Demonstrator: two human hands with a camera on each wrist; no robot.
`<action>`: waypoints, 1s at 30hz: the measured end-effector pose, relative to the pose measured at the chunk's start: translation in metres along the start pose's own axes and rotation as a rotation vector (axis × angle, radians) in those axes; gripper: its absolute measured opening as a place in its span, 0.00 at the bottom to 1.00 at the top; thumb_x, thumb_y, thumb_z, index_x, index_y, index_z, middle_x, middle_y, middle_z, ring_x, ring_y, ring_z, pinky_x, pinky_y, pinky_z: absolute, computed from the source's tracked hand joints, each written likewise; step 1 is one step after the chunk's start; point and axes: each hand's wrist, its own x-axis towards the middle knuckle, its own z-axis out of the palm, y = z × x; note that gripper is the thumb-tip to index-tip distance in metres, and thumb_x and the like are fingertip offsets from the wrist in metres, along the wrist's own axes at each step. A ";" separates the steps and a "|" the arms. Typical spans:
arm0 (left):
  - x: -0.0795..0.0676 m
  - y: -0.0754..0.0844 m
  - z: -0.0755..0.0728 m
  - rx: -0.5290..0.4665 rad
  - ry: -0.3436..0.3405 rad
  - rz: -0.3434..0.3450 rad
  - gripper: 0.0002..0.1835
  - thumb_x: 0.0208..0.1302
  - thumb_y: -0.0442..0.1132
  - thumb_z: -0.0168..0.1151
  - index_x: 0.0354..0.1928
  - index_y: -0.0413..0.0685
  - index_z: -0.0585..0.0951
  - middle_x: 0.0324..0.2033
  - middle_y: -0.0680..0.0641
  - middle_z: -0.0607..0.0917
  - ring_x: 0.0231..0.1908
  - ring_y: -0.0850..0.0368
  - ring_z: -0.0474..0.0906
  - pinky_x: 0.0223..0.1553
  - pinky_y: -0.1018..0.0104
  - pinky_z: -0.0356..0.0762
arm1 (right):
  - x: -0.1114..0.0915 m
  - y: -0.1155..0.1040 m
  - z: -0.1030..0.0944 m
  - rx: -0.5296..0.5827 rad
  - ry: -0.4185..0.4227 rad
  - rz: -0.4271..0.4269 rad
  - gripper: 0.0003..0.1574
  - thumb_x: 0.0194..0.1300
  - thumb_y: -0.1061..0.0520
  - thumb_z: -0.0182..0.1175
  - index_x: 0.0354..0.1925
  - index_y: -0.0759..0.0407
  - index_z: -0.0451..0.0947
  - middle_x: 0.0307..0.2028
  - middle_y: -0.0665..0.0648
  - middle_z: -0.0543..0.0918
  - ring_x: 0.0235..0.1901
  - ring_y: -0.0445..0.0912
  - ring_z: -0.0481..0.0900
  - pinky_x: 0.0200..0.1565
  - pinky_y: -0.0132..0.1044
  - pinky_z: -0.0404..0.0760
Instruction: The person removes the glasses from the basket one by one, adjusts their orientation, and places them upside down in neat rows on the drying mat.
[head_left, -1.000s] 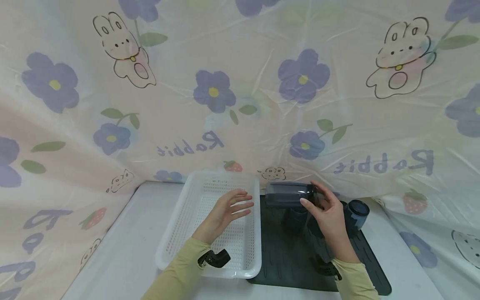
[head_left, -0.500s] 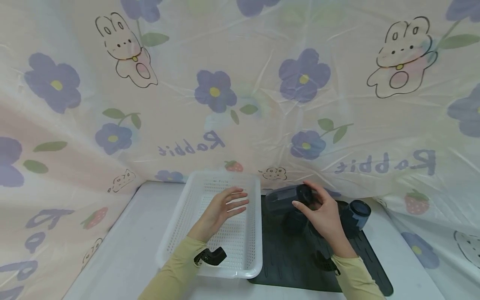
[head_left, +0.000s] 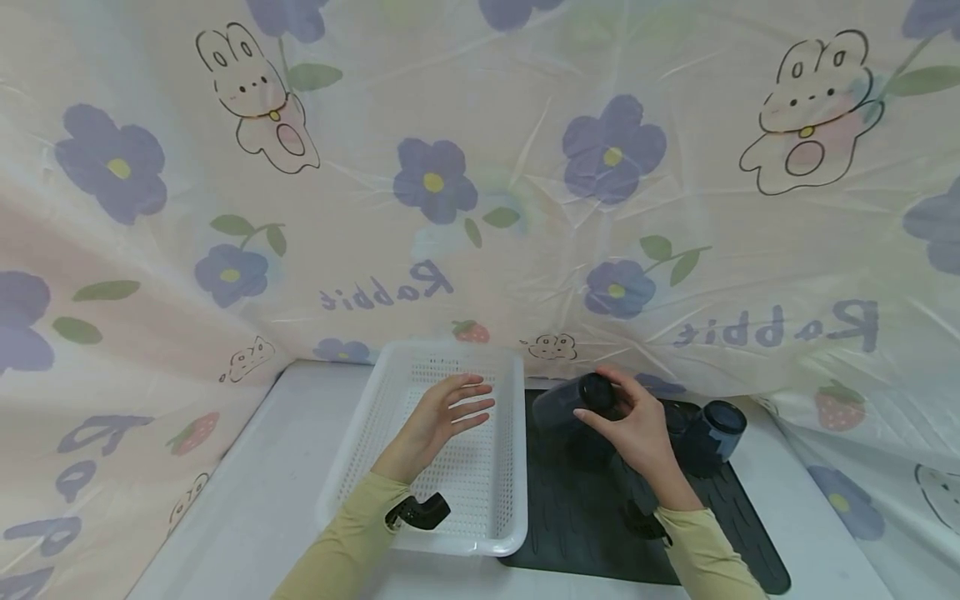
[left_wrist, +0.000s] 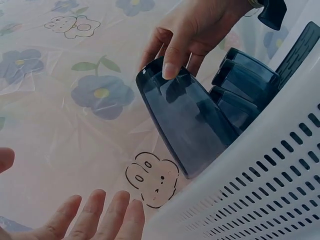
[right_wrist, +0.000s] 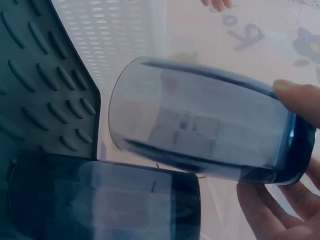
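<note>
My right hand (head_left: 639,433) grips a dark blue see-through drinking glass (head_left: 557,408) round its thick base, fingers on one side and thumb on the other. The glass is tilted, base up towards the head camera, mouth slanting down over the mat's far left part. In the right wrist view, another blue glass (right_wrist: 135,200) stands on the mat close beside the held one. Further blue glasses (left_wrist: 245,80) appear behind it in the left wrist view. My left hand (head_left: 438,423) hovers over the white basket with its fingers extended, holding nothing.
The white perforated basket (head_left: 521,492) lies left of the dark ridged mat (head_left: 562,533), their edges adjoining. A blue glass (head_left: 711,437) stands at the mat's right, base up. A patterned plastic sheet (head_left: 510,275) rises behind the white table (head_left: 247,492).
The held glass has gone from nearly level to tilted, its base turning towards the head camera and its mouth dropping. My right hand has shifted slightly left; my left hand has drifted a little left.
</note>
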 end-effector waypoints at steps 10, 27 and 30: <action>0.001 -0.001 0.000 -0.018 0.001 -0.004 0.26 0.70 0.51 0.52 0.59 0.38 0.70 0.60 0.32 0.70 0.60 0.33 0.67 0.59 0.48 0.71 | 0.000 0.001 0.013 -0.044 -0.034 0.021 0.42 0.46 0.58 0.77 0.60 0.55 0.73 0.55 0.59 0.77 0.47 0.53 0.81 0.45 0.45 0.83; -0.003 -0.001 -0.001 -0.023 0.009 -0.003 0.25 0.71 0.51 0.50 0.60 0.37 0.70 0.61 0.29 0.68 0.60 0.33 0.67 0.59 0.48 0.71 | -0.003 0.006 0.032 -0.144 -0.060 0.005 0.44 0.42 0.60 0.79 0.59 0.57 0.75 0.54 0.58 0.78 0.49 0.52 0.80 0.48 0.46 0.81; -0.003 -0.001 -0.002 -0.019 0.015 -0.003 0.23 0.71 0.50 0.50 0.58 0.40 0.71 0.61 0.29 0.68 0.60 0.33 0.68 0.58 0.48 0.71 | -0.004 0.005 0.036 -0.148 -0.060 0.017 0.43 0.41 0.59 0.80 0.58 0.57 0.76 0.54 0.58 0.78 0.48 0.52 0.80 0.48 0.46 0.81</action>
